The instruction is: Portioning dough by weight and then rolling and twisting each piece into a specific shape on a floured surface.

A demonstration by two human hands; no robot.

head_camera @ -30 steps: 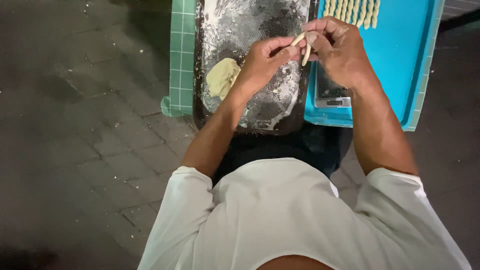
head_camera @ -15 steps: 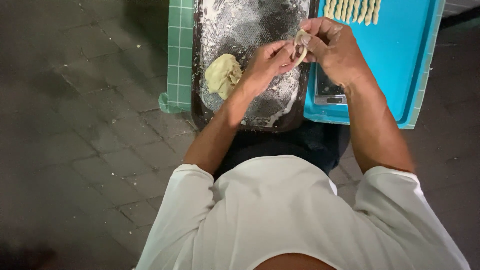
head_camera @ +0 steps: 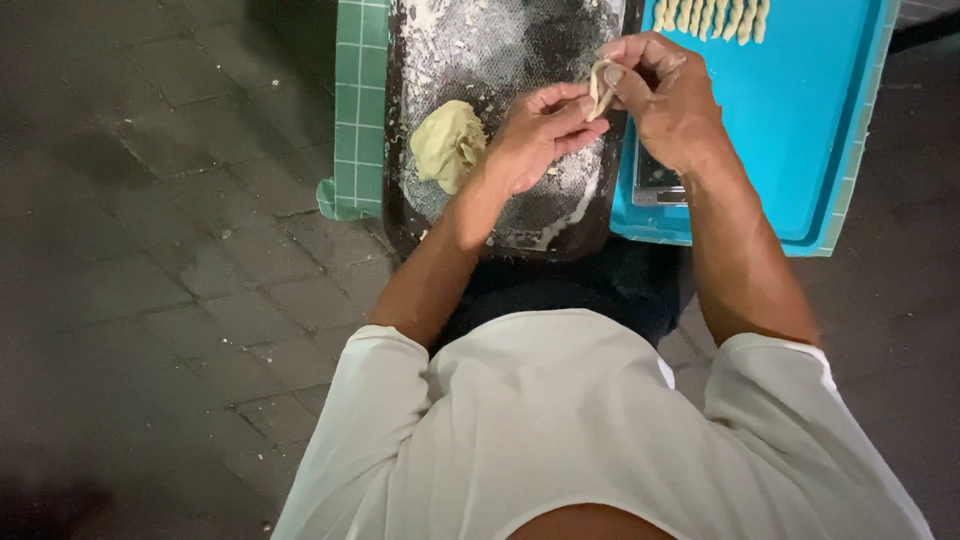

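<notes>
A plain white short-sleeved shirt [head_camera: 590, 430] was worn, its sleeves ended above the elbows; forearms and hands were left bare.

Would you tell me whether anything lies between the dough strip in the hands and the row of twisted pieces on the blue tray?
Nothing visible does: the dough strip, pinched by both hands, has bare blue tray between it and the row of twisted pieces.

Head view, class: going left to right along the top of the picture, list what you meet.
Dark paved floor → green checked mat → floured dark board with the dough lump → left hand → dough strip → right hand → blue tray.
</notes>
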